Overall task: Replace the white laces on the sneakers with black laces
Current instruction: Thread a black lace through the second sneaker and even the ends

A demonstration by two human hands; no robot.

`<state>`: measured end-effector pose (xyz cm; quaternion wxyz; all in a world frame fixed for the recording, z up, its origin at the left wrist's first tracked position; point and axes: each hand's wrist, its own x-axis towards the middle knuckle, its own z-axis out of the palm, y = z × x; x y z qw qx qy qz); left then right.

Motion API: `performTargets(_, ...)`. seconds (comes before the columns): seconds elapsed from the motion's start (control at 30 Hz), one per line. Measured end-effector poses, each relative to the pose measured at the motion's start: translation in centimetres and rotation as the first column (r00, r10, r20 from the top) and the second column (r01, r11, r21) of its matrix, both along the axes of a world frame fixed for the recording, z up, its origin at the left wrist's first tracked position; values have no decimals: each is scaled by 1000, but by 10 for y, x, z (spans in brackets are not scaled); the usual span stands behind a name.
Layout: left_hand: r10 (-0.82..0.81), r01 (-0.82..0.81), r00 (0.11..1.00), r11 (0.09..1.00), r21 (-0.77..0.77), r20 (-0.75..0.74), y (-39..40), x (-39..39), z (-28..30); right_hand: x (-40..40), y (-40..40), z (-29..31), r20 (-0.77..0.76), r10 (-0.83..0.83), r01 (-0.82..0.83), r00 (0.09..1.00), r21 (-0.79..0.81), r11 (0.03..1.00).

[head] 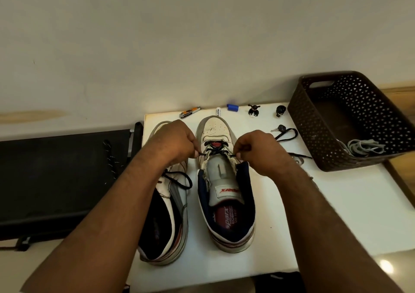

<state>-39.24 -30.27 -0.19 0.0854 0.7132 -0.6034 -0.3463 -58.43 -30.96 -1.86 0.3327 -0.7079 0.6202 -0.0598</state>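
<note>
Your left hand (177,141) and right hand (256,148) are each pinching an end of the black lace (213,153), lacing the right sneaker (224,180) mid-worktop (336,203); next you're likely crossing ends upward. White laces (363,147) are lying in the basket (332,122).

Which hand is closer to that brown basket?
Right. The right hand pinches a black lace over the right sneaker, nearer the basket. The left hand is farther, across the sneaker.

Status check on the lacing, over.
Left hand and right hand each pinch a black lace end. Right sneaker laced at lowest eyelets only. Nothing obstructing.
</note>
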Motion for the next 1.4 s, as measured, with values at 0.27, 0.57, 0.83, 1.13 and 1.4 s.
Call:
performTargets(0.27,-47,48,997,999,-11,61,3,7,-5,0,-2,-3,334,-187,218,924,-56,974)
performTargets(0.57,-217,64,843,949,-309,-492,9,-9,16,29,14,50,979,-189,63,-71,193,979)
performTargets(0.83,-235,90,720,965,-247,-653,8,12,28,-23,-2,44,778,-80,369,623,-202,907)
performTargets(1.13,-115,-45,814,965,-259,-569,10,19,37,10,5,36,497,44,37,867,-152,988)
performTargets(1.4,-138,102,852,990,-97,-504,11,35,42,-22,-9,34,311,-172,246,935,-217,944)
